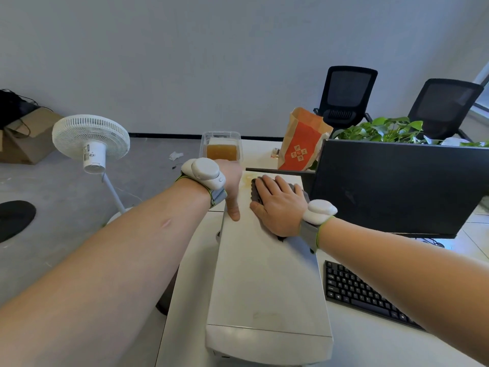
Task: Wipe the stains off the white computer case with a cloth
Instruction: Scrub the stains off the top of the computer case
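The white computer case (264,282) lies lengthwise on the desk, its top facing up. A yellowish stain (246,181) shows near its far end. My right hand (277,205) lies flat with straight fingers on a dark grey cloth (256,195), pressing it onto the case just right of the stain. My left hand (232,184) holds the case's left edge; its thumb lies on the top and the fingers drop out of sight over the side.
A black monitor (397,186) stands right of the case, with a black keyboard (365,295) in front of it. Behind the case are a clear container of brown liquid (221,148), an orange paper bag (301,141) and a plant (383,129). A white fan (91,140) stands on the floor at left.
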`<state>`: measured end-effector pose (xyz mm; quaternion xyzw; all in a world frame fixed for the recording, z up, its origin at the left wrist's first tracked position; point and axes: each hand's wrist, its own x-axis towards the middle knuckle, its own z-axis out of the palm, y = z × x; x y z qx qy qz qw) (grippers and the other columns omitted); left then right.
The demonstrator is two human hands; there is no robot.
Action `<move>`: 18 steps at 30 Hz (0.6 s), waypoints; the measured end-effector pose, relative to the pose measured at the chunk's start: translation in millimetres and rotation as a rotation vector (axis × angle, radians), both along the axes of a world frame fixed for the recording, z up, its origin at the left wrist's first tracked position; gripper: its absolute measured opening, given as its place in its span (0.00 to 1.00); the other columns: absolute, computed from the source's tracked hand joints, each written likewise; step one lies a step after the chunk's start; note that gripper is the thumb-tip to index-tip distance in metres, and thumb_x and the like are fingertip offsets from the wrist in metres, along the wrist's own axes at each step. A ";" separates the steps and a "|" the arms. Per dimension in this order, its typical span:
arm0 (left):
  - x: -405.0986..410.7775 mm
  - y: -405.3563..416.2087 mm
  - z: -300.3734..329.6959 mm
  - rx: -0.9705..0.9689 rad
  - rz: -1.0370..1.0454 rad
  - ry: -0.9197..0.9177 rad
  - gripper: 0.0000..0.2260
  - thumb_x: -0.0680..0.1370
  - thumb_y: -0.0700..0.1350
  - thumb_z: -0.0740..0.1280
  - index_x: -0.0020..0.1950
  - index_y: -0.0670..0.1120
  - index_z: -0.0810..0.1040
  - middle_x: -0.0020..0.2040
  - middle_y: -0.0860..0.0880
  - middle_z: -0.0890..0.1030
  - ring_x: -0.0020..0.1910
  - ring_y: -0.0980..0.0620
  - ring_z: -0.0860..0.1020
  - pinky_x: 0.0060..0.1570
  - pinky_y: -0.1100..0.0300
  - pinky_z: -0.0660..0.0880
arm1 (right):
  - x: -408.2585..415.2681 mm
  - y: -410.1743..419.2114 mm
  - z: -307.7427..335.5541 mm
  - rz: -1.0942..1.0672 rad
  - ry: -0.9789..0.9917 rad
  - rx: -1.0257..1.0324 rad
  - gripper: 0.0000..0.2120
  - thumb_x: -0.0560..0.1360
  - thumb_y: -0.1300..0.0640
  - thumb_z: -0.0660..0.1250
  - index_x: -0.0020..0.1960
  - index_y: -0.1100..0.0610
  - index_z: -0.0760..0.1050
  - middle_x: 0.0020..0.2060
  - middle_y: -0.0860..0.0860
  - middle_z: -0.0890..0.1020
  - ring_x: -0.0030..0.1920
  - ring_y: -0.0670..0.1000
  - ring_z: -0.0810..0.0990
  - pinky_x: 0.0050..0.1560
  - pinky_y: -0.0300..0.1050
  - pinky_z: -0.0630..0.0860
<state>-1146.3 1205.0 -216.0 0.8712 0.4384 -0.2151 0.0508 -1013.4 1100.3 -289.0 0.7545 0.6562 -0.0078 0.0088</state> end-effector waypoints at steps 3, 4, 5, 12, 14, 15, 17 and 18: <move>1.5 4.4 -1.9 0.064 -0.039 -0.020 0.29 0.64 0.66 0.80 0.32 0.47 0.67 0.33 0.49 0.71 0.30 0.49 0.67 0.33 0.60 0.67 | -6.6 -8.0 2.9 0.008 0.031 -0.008 0.32 0.84 0.37 0.49 0.83 0.50 0.49 0.83 0.47 0.52 0.82 0.56 0.49 0.77 0.64 0.52; 1.6 4.2 -0.7 0.064 -0.042 -0.034 0.28 0.65 0.65 0.80 0.32 0.46 0.68 0.34 0.48 0.72 0.31 0.49 0.68 0.34 0.60 0.68 | -6.4 -2.6 2.8 -0.009 0.055 0.002 0.31 0.84 0.38 0.49 0.83 0.50 0.50 0.83 0.47 0.52 0.82 0.55 0.50 0.77 0.64 0.53; 2.5 5.6 -1.3 0.053 -0.056 -0.020 0.28 0.64 0.64 0.81 0.33 0.45 0.70 0.33 0.48 0.72 0.31 0.48 0.69 0.34 0.60 0.68 | -6.0 5.5 1.9 -0.029 0.076 0.007 0.31 0.84 0.39 0.49 0.83 0.50 0.50 0.83 0.47 0.53 0.82 0.56 0.50 0.76 0.64 0.53; -10.6 12.3 -7.6 0.016 -0.064 -0.090 0.31 0.58 0.68 0.81 0.39 0.44 0.76 0.34 0.48 0.75 0.32 0.46 0.72 0.31 0.60 0.68 | 1.6 76.9 7.6 -0.243 0.241 0.070 0.16 0.79 0.57 0.56 0.65 0.52 0.70 0.67 0.49 0.72 0.72 0.54 0.65 0.69 0.61 0.60; -13.8 12.7 -8.2 0.038 -0.050 -0.091 0.35 0.56 0.70 0.81 0.46 0.45 0.77 0.42 0.47 0.78 0.35 0.46 0.74 0.35 0.59 0.70 | -2.9 89.1 11.0 -0.221 0.258 0.051 0.16 0.78 0.59 0.57 0.65 0.51 0.72 0.66 0.48 0.74 0.72 0.53 0.65 0.69 0.59 0.60; -13.1 11.1 -6.6 0.059 -0.047 -0.077 0.39 0.56 0.71 0.80 0.52 0.44 0.76 0.49 0.46 0.78 0.40 0.46 0.76 0.38 0.57 0.71 | -4.2 91.5 9.8 -0.162 0.225 0.064 0.16 0.78 0.58 0.58 0.65 0.51 0.72 0.66 0.48 0.74 0.72 0.53 0.66 0.69 0.58 0.61; -13.8 5.1 -2.9 0.118 -0.037 -0.032 0.52 0.56 0.70 0.80 0.69 0.40 0.69 0.67 0.43 0.69 0.54 0.41 0.78 0.45 0.52 0.75 | -8.8 88.6 4.6 -0.021 0.162 0.093 0.19 0.81 0.55 0.56 0.71 0.49 0.69 0.71 0.47 0.71 0.75 0.53 0.63 0.71 0.60 0.61; -14.7 3.7 -2.6 0.127 -0.018 -0.033 0.59 0.55 0.69 0.81 0.75 0.39 0.62 0.73 0.43 0.63 0.59 0.39 0.77 0.50 0.48 0.76 | -10.5 86.3 2.9 0.045 0.153 0.080 0.21 0.82 0.53 0.55 0.75 0.48 0.65 0.76 0.46 0.67 0.78 0.54 0.60 0.74 0.62 0.58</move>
